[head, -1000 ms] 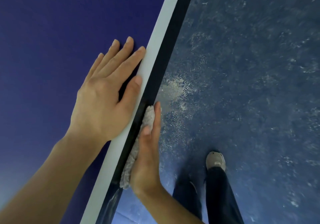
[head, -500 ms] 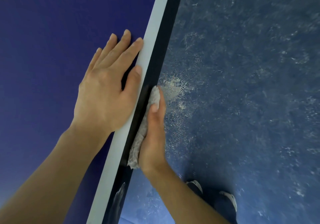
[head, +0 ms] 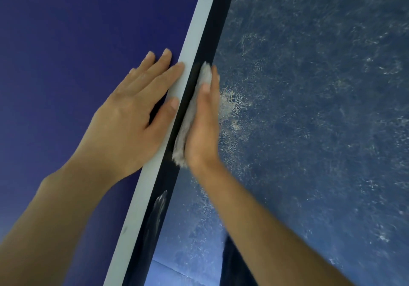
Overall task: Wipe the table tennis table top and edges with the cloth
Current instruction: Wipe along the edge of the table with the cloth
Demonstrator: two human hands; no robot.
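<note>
**Two hands at the table's long edge, cloth on the side face**

1. Table. The dark blue table top fills the left of the head view. A white boundary line runs along its margin, and the black side edge drops away just beside that line.

2. Left hand. The left hand lies palm down on the table top, fingers straight and slightly spread. The forefinger tip and the thumb tip rest on the white boundary line.

3. Right hand. The right hand stands on its side against the black side edge, fingers straight and pressed together, the thumb lying along them. It presses rather than pinches.

4. Cloth. The grey, fluffy cloth is sandwiched between the right palm and the black side edge. It shows past the fingertips and again below the heel of the hand.

5. Markings. A pale streaked mark sits on the black side edge nearer the wearer. It is too blurred to read, and I cannot tell whether it is printing or a reflection.

6. Surroundings. The blue floor is heavily scuffed, with pale shoe-tread prints just beside the right hand. A dark trouser leg shows at the bottom.
</note>
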